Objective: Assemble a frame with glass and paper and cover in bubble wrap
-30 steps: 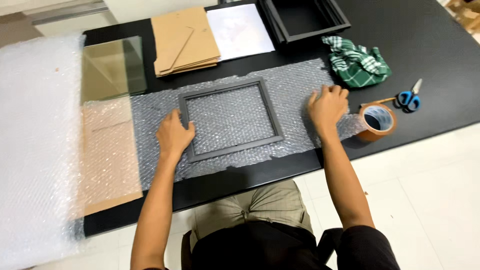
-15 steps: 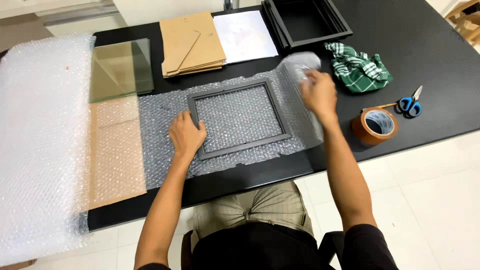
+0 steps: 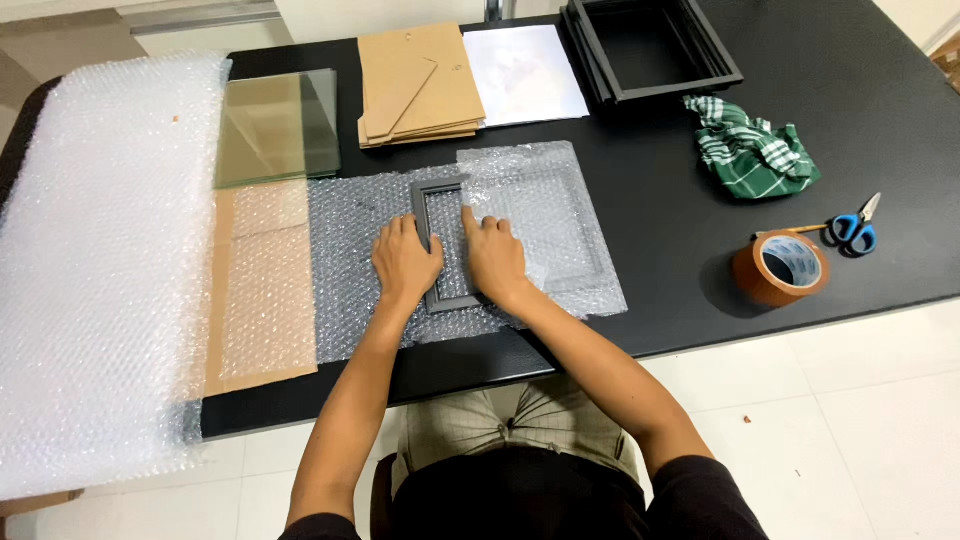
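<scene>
Mid-frame: both hands flat, fingers together; left hand (image 3: 405, 262) on frame (image 3: 437, 245) left rail, right hand (image 3: 495, 258) pressing bubble wrap (image 3: 535, 215) folded over from right.

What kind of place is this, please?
Probably a packing or framing workstation. On the black table both hands press bubble wrap folded over a dark picture frame. More empty frames are stacked at the far edge, and a roll of brown tape and scissors lie ready.
</scene>
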